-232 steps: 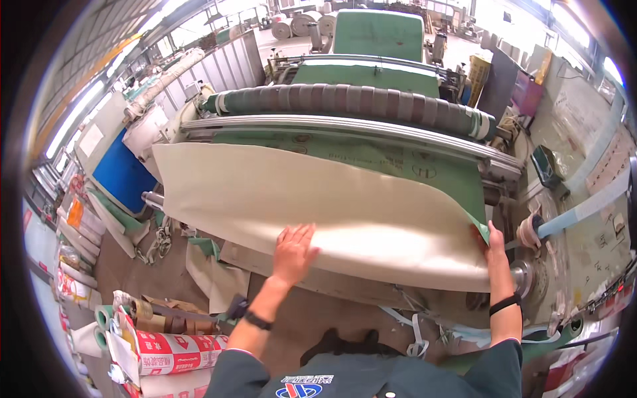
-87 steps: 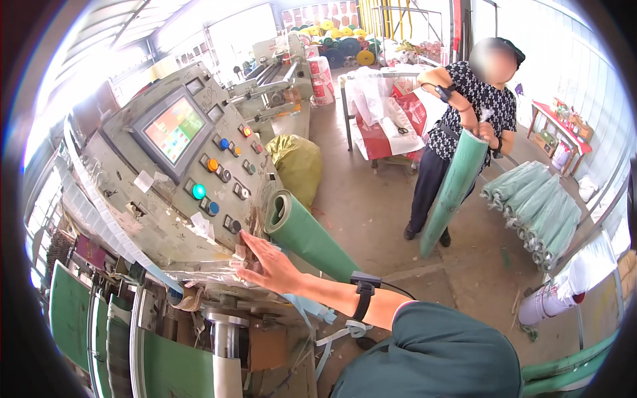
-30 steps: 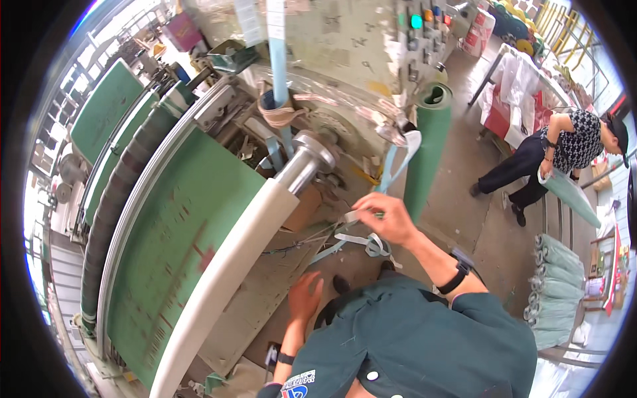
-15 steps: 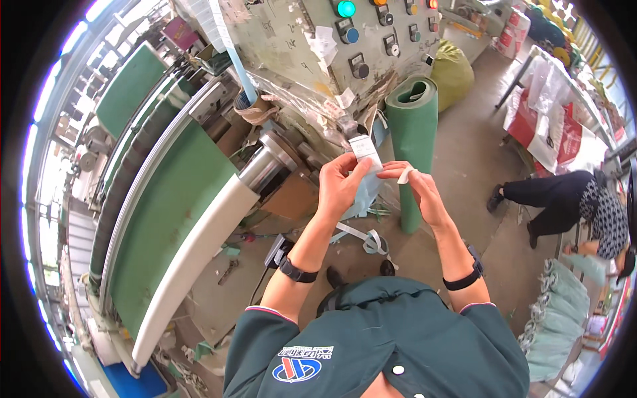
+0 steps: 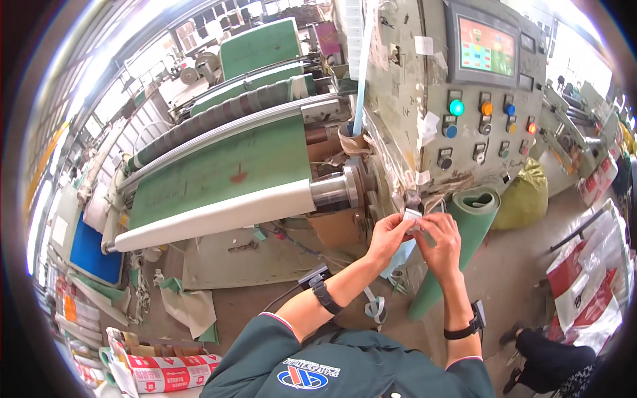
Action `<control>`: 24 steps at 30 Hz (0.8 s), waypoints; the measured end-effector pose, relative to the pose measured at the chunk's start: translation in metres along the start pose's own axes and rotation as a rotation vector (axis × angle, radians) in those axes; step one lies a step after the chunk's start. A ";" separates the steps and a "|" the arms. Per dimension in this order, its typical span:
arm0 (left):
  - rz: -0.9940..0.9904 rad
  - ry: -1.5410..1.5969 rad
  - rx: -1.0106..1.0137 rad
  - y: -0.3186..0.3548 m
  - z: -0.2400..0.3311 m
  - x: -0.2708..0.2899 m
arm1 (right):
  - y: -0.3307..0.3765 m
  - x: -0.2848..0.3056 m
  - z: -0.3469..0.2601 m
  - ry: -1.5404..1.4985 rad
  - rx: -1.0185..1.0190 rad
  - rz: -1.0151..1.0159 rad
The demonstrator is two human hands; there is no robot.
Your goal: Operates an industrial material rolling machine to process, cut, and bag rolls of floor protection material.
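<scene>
White roller [image 5: 212, 215], left: we see its far end cut off behind clutter. Left hand [image 5: 388, 233] and right hand [image 5: 441, 240], centre: both pinch a small white tag [image 5: 413, 215], mostly hidden by our fingers, below the control panel [image 5: 478, 99]. Green roll [image 5: 458, 245], right: base hidden behind our right forearm.

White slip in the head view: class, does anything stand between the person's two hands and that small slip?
Nothing visible does. The left hand and the right hand both already pinch the small white slip between their fingertips, in front of the grey control panel. The green roll stands behind the hands, not between them.
</scene>
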State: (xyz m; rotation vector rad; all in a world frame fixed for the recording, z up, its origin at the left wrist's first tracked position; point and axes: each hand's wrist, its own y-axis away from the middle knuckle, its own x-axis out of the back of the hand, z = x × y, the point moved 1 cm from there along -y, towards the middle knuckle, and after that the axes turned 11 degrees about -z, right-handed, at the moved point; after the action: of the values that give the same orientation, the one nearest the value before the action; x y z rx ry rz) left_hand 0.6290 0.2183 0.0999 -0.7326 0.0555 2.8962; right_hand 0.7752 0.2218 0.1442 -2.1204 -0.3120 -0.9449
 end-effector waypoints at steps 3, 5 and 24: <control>0.014 -0.008 -0.064 0.002 -0.006 0.001 | 0.005 -0.007 -0.008 0.126 0.107 0.097; -0.001 -0.021 -0.095 0.004 -0.007 -0.006 | 0.012 -0.009 -0.007 0.138 0.110 0.119; 0.273 -0.823 -0.255 0.087 -0.014 0.091 | 0.168 -0.060 -0.011 -0.295 -0.331 -0.055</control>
State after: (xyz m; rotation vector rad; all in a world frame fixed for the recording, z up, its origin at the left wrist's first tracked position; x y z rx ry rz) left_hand 0.5433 0.1444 0.0443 0.5216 -0.3338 3.2456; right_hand 0.8104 0.1070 0.0120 -2.5746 -0.3841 -0.7519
